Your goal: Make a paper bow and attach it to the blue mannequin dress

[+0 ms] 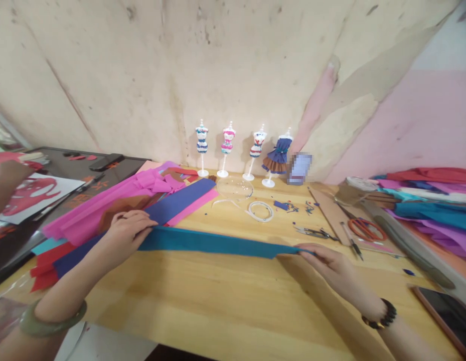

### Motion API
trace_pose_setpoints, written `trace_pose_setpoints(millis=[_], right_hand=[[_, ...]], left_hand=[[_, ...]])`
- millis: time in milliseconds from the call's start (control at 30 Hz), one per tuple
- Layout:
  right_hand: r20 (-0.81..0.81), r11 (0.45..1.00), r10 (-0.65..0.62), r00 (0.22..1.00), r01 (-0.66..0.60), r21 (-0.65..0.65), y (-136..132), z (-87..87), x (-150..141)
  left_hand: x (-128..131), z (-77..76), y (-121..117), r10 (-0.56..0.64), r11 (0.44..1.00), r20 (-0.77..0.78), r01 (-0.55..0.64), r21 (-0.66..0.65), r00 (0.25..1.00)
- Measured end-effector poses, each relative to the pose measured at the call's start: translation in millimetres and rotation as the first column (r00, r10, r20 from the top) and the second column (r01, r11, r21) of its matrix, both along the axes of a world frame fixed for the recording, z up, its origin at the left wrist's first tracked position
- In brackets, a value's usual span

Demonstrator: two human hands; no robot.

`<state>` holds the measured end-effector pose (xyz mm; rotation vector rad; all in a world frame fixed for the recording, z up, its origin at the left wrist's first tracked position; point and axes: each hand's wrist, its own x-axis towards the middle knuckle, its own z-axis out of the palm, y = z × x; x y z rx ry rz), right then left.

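A long teal strip of crepe paper (213, 242) is stretched level between my two hands, above the wooden table. Its left end is pinched by my left hand (130, 229), fingers closed at the edge. At the other end, my right hand (326, 263) grips the narrower tip between thumb and fingers. Behind my left hand lie a dark blue strip (183, 200), a pink strip (197, 206) and a crumpled magenta sheet (116, 198). Snips (315, 232) rest beyond my right hand.
Small dress forms (227, 143) stand along the wall, one in a blue and brown dress (278, 155). A coil of white cord (260, 211) lies mid-table. A phone (445, 316) is at right, stacked coloured paper (432, 210) behind. Another person's arm (7, 183) reaches in at left.
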<state>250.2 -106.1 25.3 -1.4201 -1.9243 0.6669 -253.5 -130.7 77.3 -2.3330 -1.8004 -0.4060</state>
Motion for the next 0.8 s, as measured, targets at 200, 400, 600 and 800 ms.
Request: trace_pose_setpoints(millis=[200,400,600,800], right_hand=[[0.072,0.995,0.049,0.996,-0.042,-0.090,-2.1,-10.9,-5.3],[0.016,0.997,-0.053,0.998,0.054,-0.062,1.4,-6.4,-5.2],[-0.096,0.993,-0.115,0.989,0.112,-0.040,5.7,0.5,-7.8],[-0.126,0.991,-0.132,0.983,0.131,-0.017,6.2,-23.6,-4.0]], left_hand=[[-5.0,-18.8,4.6,-0.061,0.956,0.042,0.070,-0.284,0.997],[-4.8,-19.0,8.5,-0.103,0.978,0.021,0.105,-0.181,0.995],[0.8,-9.8,15.5,-0.118,0.989,0.018,0.119,-0.086,0.993],[12.7,-17.0,18.3,-0.068,0.971,-0.028,0.060,-0.233,0.997]])
